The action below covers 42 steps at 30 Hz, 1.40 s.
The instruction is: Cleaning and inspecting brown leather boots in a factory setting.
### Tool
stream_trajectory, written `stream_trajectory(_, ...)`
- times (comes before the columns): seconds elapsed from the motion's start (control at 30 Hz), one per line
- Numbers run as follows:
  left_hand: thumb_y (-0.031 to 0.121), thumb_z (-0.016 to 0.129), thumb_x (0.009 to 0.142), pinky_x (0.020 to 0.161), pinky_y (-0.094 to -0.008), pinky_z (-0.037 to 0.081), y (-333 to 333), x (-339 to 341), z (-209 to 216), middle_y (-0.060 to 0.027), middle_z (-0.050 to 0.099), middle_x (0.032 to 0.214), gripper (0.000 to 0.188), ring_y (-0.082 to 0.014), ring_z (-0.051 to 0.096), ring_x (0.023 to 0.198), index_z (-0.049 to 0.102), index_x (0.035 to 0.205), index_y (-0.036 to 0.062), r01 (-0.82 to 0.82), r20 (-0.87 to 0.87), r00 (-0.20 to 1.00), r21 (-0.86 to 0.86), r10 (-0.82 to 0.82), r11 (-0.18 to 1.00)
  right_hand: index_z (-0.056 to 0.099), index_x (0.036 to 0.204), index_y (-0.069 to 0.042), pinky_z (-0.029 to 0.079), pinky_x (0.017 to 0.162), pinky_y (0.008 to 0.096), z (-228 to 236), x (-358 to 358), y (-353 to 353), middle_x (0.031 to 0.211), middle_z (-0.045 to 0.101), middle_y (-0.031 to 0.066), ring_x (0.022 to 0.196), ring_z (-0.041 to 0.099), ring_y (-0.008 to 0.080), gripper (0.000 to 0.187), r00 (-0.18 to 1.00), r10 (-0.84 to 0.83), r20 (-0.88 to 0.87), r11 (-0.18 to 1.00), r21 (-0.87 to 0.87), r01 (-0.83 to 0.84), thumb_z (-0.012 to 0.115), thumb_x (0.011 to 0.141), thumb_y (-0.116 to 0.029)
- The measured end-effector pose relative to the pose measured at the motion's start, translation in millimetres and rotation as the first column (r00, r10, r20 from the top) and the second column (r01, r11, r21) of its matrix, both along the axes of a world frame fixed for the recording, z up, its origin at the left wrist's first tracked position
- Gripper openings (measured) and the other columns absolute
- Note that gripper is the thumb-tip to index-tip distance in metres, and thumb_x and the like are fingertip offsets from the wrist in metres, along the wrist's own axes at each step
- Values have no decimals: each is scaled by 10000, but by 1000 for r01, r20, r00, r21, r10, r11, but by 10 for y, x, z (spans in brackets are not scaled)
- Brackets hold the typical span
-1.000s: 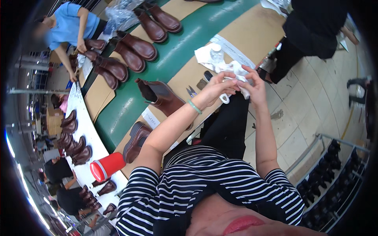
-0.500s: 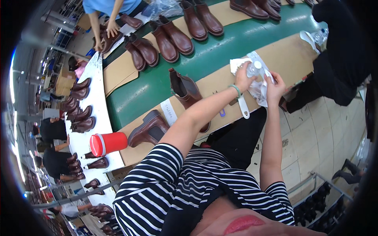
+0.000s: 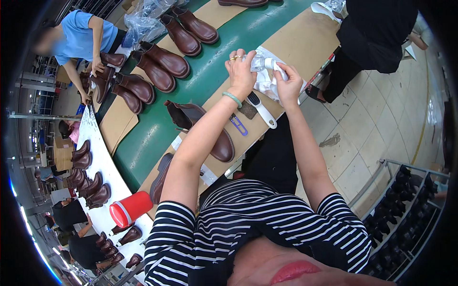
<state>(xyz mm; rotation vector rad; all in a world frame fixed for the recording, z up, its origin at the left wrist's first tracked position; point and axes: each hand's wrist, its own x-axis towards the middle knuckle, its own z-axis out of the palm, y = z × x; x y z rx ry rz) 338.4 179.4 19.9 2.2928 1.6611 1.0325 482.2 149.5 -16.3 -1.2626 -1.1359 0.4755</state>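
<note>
My left hand, a green bangle on its wrist, grips a clear plastic bottle with a white cap. The bottle lies tilted on its side, its cap pointing right. My right hand pinches a white cloth against or very near the cap; I cannot tell if they touch. Beneath my hands, more crumpled white material rests on the cardboard-covered bench edge. Closer to me lie a white-handled brush, a dark rough block and a purple tool. A brown ankle boot is partly hidden behind my left forearm.
Several pairs of brown boots stand across the green surface. A red container sits at the left. A co-worker in blue handles a boot at far left; a person in black stands right. A shoe rack is lower right.
The bottle has tipped from facing up to lying sideways, its cap brought toward the cloth in my right hand. My view has shifted, so the bench things appear farther left.
</note>
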Motion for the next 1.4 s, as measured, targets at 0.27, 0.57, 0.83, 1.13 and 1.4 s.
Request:
stream_trajectory(0.27, 32, 585, 720, 918, -563, 296, 39, 7, 5, -89, 524, 1102, 300, -340, 443, 1147, 596, 979, 182, -35, -276, 957, 190, 87, 981, 658, 1015, 62, 480, 773, 266, -243, -112, -42, 890, 614, 87, 856, 604, 165, 302, 981, 107, -162, 993, -39, -114, 715, 722, 21)
stream_trajectory(0.57, 99, 556, 775, 925, -637, 250, 101, 70, -72, -76, 523, 1117, 201, -355, 433, 1172, 584, 951, 192, -2, -373, 922, 269, 106, 963, 631, 1031, 90, 480, 806, 236, -339, -176, -9, 949, 601, 61, 900, 595, 132, 323, 931, 120, -346, 990, -28, -138, 748, 737, 27)
stream_trajectory(0.83, 8, 658, 637, 928, -490, 364, 55, 269, -572, -135, 527, 1094, 370, -359, 464, 1104, 591, 981, 126, -19, 130, 991, -29, 22, 999, 656, 900, 49, 480, 713, 261, -325, 57, -14, 831, 632, 73, 765, 590, 134, 257, 986, -3, -168, 998, -61, -8, 790, 707, -57)
stream_trajectory(1.13, 53, 774, 627, 960, -400, 413, -314, 375, -1150, -212, 523, 1184, 643, -356, 523, 1104, 461, 1187, 14, -154, 663, 710, -184, 238, 971, 619, 1037, 47, 475, 657, 210, 481, -67, -591, 874, 651, 71, 741, 601, 95, 205, 876, 354, -328, 882, -194, -429, 657, 849, -27)
stream_trajectory(1.4, 127, 634, 829, 597, -382, 453, -2565, -1080, -510, -141, 592, 690, 131, -269, 596, 641, 613, 783, 6, 321, 487, 860, -285, -152, 903, 630, 1007, 18, 487, 617, 226, 494, -438, -1266, 865, 638, 73, 712, 605, 108, 170, 582, 686, -436, 405, -436, -804, 643, 854, -54)
